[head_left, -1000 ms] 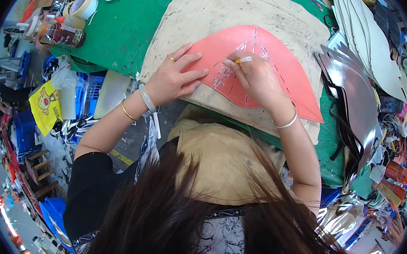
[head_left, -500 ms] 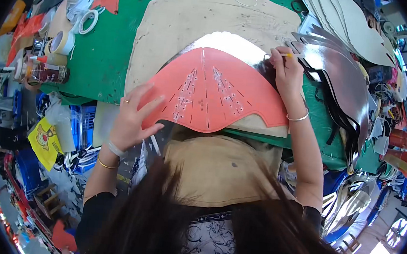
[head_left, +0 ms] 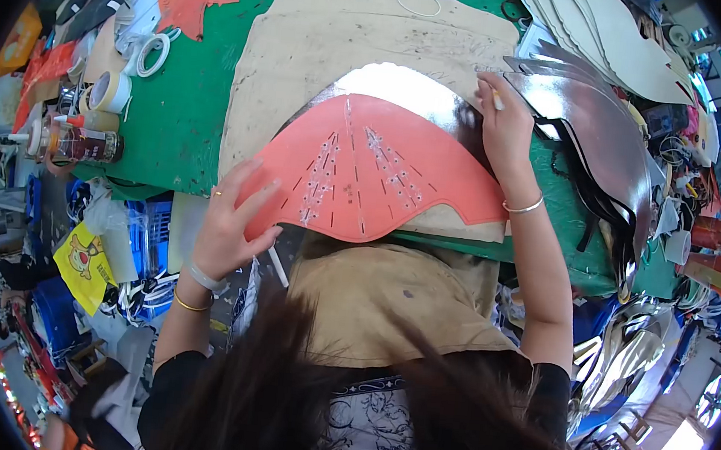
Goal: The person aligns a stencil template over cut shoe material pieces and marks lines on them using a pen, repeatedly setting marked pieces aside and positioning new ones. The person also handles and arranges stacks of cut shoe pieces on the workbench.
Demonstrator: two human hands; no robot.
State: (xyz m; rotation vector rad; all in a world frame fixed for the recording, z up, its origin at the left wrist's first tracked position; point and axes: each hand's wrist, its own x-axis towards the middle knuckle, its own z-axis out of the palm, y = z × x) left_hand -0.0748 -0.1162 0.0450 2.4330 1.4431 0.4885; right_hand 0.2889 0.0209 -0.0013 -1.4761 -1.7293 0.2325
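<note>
A coral-red leather-like panel [head_left: 357, 165] with rows of slits and small holes lies over a shiny silver-black sheet [head_left: 403, 81], whose top shows above it. My left hand [head_left: 237, 218] is at the panel's left edge, fingers spread, some on the panel. Beside the shiny sheet's right edge, my right hand [head_left: 507, 122] is closed round a slim pen-like stick [head_left: 497, 100] with a yellowish part. Its tip is too small to make out. Both red panel and shiny sheet rest on a stained beige board [head_left: 308, 40].
A green-covered table [head_left: 162, 139] carries the work. To the right lies a stack of shiny curved sheets [head_left: 600, 134], with pale cut pieces [head_left: 604, 41] behind. A jar [head_left: 76, 140] and tape rolls [head_left: 111, 92] stand at left. Blue crates [head_left: 150, 232] are below the left edge.
My right hand has turned, and the stick in it now points more upright than sideways. My left hand stays by the panel's left edge. The whole view has shifted slightly.
</note>
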